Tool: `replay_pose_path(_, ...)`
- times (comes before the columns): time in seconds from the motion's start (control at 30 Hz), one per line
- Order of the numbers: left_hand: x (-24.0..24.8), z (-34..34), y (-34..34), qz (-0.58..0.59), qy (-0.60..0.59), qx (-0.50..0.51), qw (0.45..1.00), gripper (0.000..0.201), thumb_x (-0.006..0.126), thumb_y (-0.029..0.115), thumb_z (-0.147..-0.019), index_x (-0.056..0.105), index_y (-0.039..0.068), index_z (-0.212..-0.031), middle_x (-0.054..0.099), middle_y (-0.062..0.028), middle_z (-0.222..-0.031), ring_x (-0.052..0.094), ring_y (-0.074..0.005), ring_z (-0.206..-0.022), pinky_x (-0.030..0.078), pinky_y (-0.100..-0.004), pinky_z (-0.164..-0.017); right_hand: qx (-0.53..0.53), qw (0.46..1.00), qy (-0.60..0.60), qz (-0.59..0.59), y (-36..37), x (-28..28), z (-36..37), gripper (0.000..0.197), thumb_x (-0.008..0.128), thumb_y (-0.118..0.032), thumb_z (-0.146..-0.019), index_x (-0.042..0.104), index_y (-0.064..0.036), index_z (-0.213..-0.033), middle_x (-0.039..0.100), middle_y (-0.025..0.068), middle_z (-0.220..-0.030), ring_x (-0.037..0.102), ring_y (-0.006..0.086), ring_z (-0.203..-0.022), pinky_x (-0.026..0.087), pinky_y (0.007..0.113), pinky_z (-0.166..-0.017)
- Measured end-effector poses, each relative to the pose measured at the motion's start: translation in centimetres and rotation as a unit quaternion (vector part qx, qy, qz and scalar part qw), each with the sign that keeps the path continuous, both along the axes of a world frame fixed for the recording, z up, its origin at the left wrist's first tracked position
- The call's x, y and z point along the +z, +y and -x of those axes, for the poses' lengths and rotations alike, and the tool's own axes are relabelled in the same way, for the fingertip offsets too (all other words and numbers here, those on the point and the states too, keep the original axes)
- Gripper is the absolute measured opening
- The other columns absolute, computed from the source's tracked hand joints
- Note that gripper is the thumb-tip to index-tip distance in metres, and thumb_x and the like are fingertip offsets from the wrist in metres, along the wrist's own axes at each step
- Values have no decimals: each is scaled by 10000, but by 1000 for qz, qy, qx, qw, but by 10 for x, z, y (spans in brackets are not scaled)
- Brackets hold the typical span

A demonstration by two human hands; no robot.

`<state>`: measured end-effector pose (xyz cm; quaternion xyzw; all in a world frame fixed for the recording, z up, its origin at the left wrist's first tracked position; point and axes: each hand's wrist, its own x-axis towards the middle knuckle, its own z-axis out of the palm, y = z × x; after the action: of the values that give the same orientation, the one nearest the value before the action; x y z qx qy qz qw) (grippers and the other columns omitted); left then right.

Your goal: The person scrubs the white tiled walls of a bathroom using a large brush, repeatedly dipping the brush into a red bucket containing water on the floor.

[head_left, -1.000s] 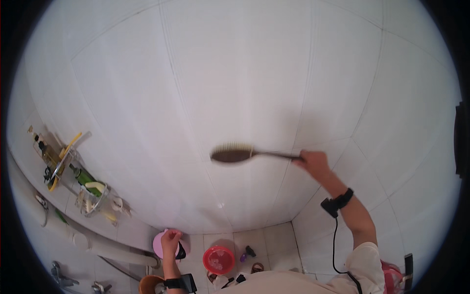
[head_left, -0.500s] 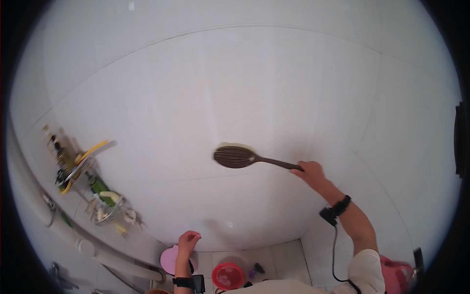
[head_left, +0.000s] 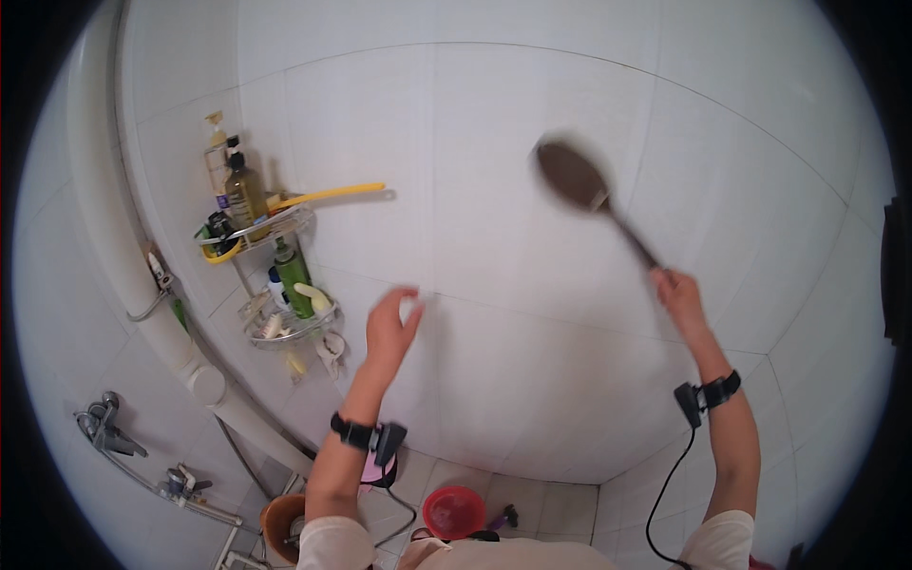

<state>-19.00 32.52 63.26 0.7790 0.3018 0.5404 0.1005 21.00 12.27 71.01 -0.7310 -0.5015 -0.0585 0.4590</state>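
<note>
My right hand (head_left: 678,291) grips the lower end of a dark brown long-handled brush (head_left: 573,176). Its oval head tilts up and to the left in front of the white tiled wall (head_left: 494,218). Motion blurs the head, so I cannot tell whether it touches the tiles. My left hand (head_left: 391,326) is raised, holding nothing, with the thumb apart from loosely curved fingers. It is nearest to a two-tier wire corner shelf (head_left: 293,331), to the right of it.
Bottles, among them a green bottle (head_left: 293,275), crowd the shelf, and a yellow handle (head_left: 337,193) sticks out rightward. A white pipe (head_left: 152,275) and a shower tap (head_left: 109,432) line the left. Below are a red basin (head_left: 453,513) and an orange-brown bucket (head_left: 283,527).
The brush has swung up and to the right, its head now above my hand. My left hand has risen and its fingers have loosened from a pinch. The view has shifted leftward.
</note>
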Motion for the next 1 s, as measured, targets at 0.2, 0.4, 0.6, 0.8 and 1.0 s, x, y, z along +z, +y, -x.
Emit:
replay_pose_path(0.2, 89, 36, 73, -204, -62, 154, 965, 318, 619, 91, -722, 522, 19, -1016, 569, -131, -967, 539, -311, -894, 426, -350, -785, -53, 946, -297, 121, -3, -20, 50, 379, 573, -368, -788, 518, -28, -630, 479, 152, -524, 396, 315, -492, 370, 369, -494)
replay_pose_path(0.4, 77, 55, 131, 143, -368, -125, 910, 319, 618, 127, -772, 505, 9, -1046, 586, -92, -961, 559, -225, -899, 434, -298, -788, -59, 977, 169, -117, 9, 30, 57, 454, 482, -421, -855, 446, -76, -563, 389, -40, -478, 376, 54, -443, 308, 234, -405)
replay_pose_path(0.6, 93, 47, 156, 413, -470, -505, 595, 233, 511, 157, -858, 487, 5, -1033, 529, -154, -1067, 535, -251, -962, 420, -355, -886, -19, 998, -42, 30, 91, -51, 124, 466, 503, -442, -818, 522, 1, -674, 495, 150, -544, 499, 293, -537, 392, 395, -522)
replay_pose_path(0.8, 95, 92, 135, 375, -513, -476, 608, 236, 481, 181, -880, 494, -11, -1017, 534, -173, -1074, 530, -256, -994, 412, -369, -897, -105, 976, -184, 53, 61, 6, 128, 472, 523, -460, -800, 510, -22, -626, 493, 146, -527, 512, 276, -517, 395, 374, -500)
replay_pose_path(1.0, 74, 128, 130, 350, -446, -404, 719, 292, 455, 229, -893, 485, -2, -1070, 578, -134, -985, 564, -234, -942, 456, -322, -841, -46, 993, 42, -95, 97, 102, 130, 530, 509, -466, -820, 478, -1, -569, 440, 48, -475, 430, 136, -467, 370, 307, -475)
